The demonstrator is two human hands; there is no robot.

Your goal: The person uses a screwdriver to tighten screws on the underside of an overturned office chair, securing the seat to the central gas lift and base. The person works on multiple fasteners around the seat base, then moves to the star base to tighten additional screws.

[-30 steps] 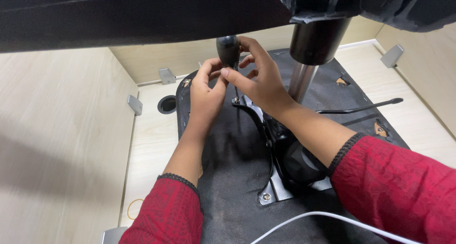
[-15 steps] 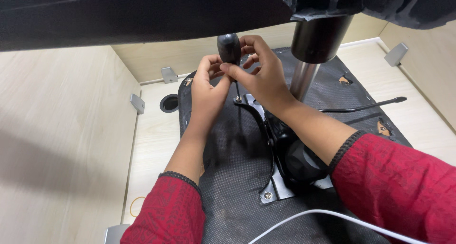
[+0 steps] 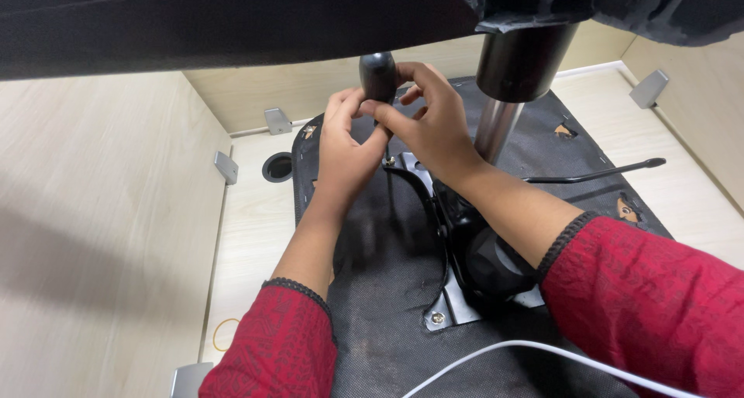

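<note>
Setting: pale wooden boards [image 3: 93, 212] around an upturned chair seat [image 3: 387, 289].
Handle: black screwdriver handle [image 3: 377, 75] upright, between both hands.
Left hand [image 3: 345, 146]: fingers closed on the handle's lower end.
Right hand [image 3: 434, 119]: fingers pinched on the handle.
Beyond right hand: chrome post [image 3: 496, 127], thin lever [image 3: 597, 172].
Below: white cable [image 3: 542, 351].

A dark, blurred slab [image 3: 232, 22] fills the top of the view and hides whatever lies behind it. The shiny metal column [image 3: 496, 127] disappears upward into a black sleeve. The shaft below the black rounded tool handle [image 3: 377, 74] is covered by the left hand [image 3: 345, 146] and right hand [image 3: 434, 123]. The thin white cable [image 3: 542, 350] runs off the bottom edge.
</note>
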